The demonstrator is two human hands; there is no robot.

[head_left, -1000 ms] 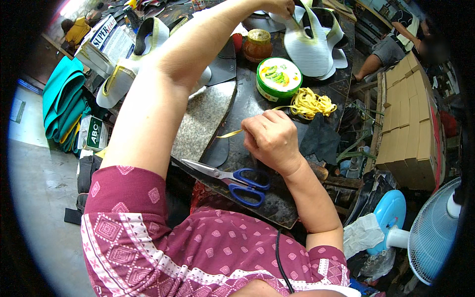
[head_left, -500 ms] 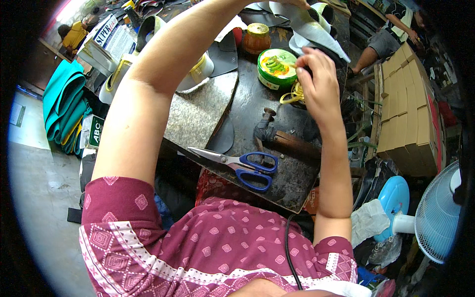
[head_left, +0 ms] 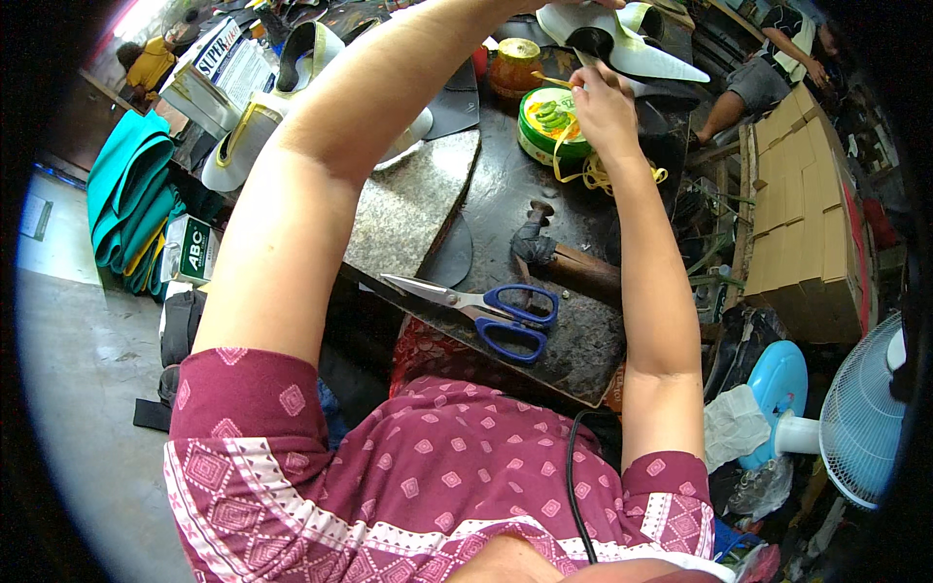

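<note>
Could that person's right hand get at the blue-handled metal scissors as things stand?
Probably yes: the blue-handled metal scissors lie uncovered near the dark wooden tabletop's front edge, nothing visibly blocking them. The right hand looks curled, perhaps around something, so might need freeing.

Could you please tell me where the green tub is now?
In the head view, the green tub sits on the dark table, above and right of centre, between the brown jar and the yellow strips, beside the right hand.

Printed lettering: white-blue can (head_left: 231, 66) | green-white box (head_left: 192, 250) | possibly green tub (head_left: 537, 143), too small
</note>
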